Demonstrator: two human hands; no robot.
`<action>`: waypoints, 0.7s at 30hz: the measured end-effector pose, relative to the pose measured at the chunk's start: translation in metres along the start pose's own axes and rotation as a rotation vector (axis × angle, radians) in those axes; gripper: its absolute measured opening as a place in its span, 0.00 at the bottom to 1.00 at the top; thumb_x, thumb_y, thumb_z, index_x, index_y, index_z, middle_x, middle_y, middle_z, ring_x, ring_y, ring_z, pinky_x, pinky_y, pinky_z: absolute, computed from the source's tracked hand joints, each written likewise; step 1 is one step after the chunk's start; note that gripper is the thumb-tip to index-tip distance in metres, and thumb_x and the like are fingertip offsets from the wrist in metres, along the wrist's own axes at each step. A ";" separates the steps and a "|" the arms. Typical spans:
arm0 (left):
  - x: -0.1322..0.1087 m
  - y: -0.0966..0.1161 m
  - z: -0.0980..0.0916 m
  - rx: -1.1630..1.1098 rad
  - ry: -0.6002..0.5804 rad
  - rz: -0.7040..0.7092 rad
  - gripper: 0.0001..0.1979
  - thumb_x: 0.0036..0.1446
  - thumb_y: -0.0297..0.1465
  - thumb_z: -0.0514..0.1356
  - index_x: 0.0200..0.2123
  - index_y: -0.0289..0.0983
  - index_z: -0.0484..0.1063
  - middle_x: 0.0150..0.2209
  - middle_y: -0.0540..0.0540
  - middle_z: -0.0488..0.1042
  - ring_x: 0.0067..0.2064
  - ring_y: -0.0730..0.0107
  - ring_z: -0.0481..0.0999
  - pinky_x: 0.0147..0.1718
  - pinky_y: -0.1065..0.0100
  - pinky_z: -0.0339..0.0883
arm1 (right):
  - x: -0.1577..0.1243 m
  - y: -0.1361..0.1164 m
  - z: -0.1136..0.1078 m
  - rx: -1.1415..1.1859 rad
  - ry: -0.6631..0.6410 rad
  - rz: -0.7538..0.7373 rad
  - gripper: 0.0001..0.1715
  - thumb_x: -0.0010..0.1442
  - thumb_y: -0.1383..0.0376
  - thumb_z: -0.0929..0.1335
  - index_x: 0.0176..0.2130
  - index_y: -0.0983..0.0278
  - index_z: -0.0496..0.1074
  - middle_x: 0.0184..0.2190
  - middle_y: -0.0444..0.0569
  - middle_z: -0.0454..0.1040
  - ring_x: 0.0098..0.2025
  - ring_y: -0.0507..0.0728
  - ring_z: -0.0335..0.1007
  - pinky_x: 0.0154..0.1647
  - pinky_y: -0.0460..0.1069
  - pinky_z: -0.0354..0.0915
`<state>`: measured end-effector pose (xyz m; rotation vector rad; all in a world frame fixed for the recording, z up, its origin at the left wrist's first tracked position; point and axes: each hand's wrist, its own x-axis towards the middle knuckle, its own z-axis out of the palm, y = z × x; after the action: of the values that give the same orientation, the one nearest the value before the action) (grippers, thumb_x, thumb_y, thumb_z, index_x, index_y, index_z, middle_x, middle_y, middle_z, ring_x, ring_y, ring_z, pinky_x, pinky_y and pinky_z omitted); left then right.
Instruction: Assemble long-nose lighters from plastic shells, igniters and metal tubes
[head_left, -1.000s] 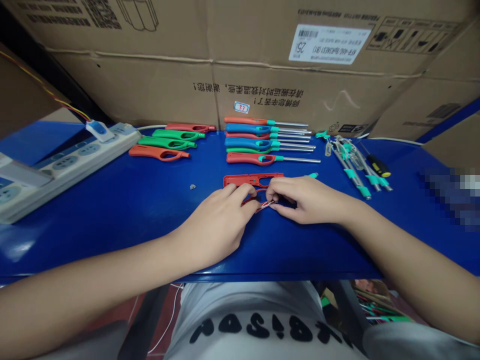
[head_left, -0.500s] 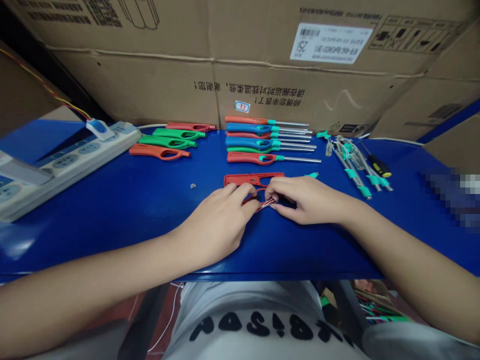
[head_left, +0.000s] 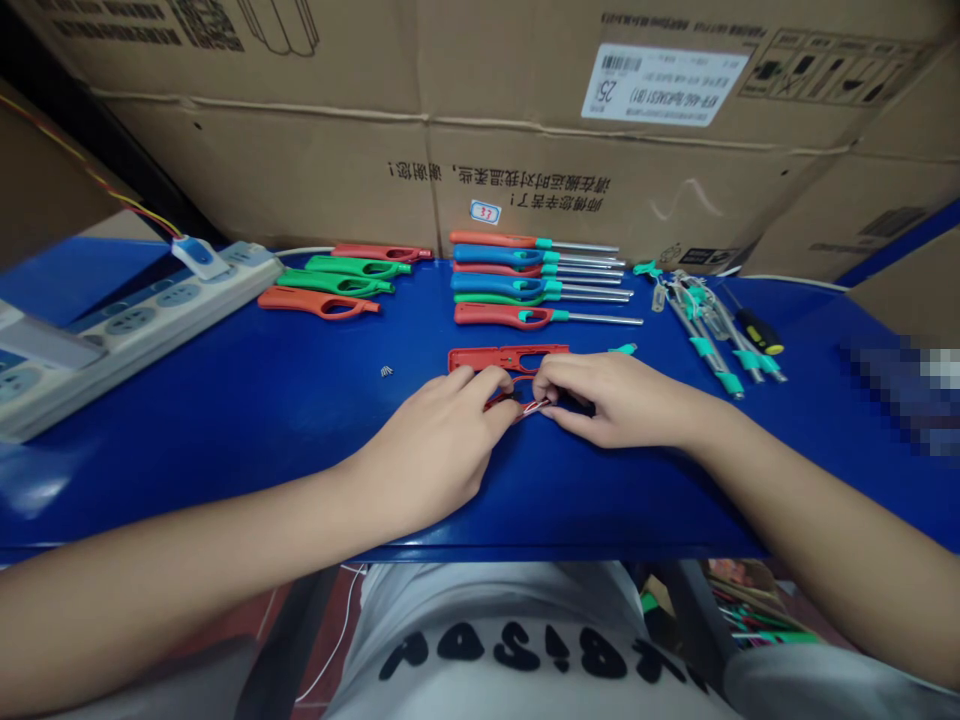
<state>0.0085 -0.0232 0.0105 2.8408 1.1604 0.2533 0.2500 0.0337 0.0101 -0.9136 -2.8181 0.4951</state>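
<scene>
My left hand [head_left: 439, 440] and my right hand [head_left: 611, 398] meet at the middle of the blue table [head_left: 225, 420], fingers pinched together around thin red and white wires [head_left: 529, 408]. A red lighter half-shell [head_left: 506, 357] lies open just behind my fingertips. A teal-tipped part [head_left: 624, 349] pokes out beyond my right hand. Exactly what each fingertip grips is partly hidden.
Assembled long-nosed lighters [head_left: 536, 283] lie in a row at the back centre. Green and orange handle shells [head_left: 334, 284] sit left of them. Metal tube assemblies and a screwdriver [head_left: 716, 320] lie at right. A power strip [head_left: 127, 325] stands far left. A small spring [head_left: 385, 372] lies loose. Cardboard boxes [head_left: 480, 130] wall the back.
</scene>
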 end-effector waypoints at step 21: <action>0.002 -0.007 0.004 -0.172 -0.009 -0.008 0.21 0.64 0.22 0.53 0.59 0.37 0.69 0.55 0.39 0.67 0.54 0.55 0.70 0.54 0.53 0.70 | 0.002 -0.001 0.001 -0.049 -0.012 -0.002 0.06 0.66 0.64 0.64 0.44 0.62 0.68 0.40 0.47 0.76 0.39 0.56 0.72 0.36 0.48 0.59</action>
<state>0.0060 -0.0169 0.0065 2.6852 1.0907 0.3234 0.2481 0.0338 0.0093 -0.9191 -2.8534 0.4344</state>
